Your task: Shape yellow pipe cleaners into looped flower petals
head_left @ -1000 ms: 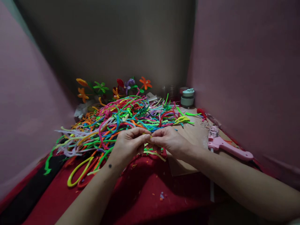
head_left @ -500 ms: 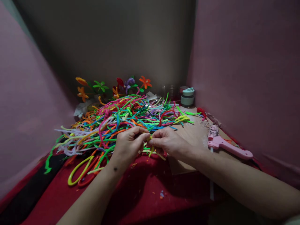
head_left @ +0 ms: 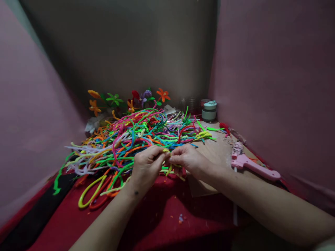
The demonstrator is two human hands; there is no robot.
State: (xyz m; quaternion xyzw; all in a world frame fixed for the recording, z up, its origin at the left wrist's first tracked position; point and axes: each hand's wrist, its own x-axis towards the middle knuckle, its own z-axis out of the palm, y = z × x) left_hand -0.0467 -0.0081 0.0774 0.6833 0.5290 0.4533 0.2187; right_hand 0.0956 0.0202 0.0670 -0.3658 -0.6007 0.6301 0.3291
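Our left hand (head_left: 148,164) has swung inward; its fingers and our right hand (head_left: 190,160) pinch a yellow strand (head_left: 165,150), seemingly mid-bend.

Fuzzy pipe cleaners (head_left: 142,130), plastic glue gun (head_left: 244,161).

We have a heap of chenille stems (head_left: 146,132) in many colours spread across the red-covered table (head_left: 154,223). At the heap's front edge our left hand (head_left: 148,163) and right hand (head_left: 190,159) come together, both pinching a yellow chenille stem (head_left: 166,150) that is partly hidden. Behind the heap we see chenille flowers (head_left: 163,94) in orange, green, red and purple. A lidded cup (head_left: 209,112) in pale green stands to its right rear. Well to its right lies our pink glue gun (head_left: 243,160), a white glue stick (head_left: 235,214) jutting out towards us. A yellow loop (head_left: 83,198) sticks out at the heap's front left.
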